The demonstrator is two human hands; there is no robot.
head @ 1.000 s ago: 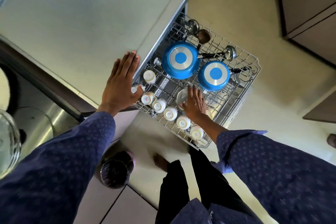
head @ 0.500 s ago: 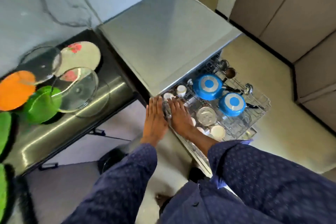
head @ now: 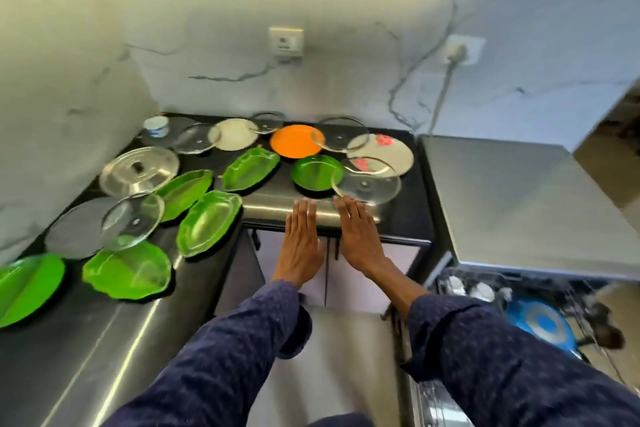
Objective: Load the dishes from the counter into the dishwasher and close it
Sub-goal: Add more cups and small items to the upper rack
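Left hand (head: 300, 246) and right hand (head: 360, 240) reach forward side by side, fingers straight, holding nothing, tips at the dark worktop (head: 405, 218) edge. On it lie green plates (head: 207, 222), glass lids (head: 367, 184) and an orange plate (head: 295, 146). At right, the open dishwasher rack (head: 568, 295) holds a blue pan (head: 540, 326).

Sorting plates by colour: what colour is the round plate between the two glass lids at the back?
Orange, head view.
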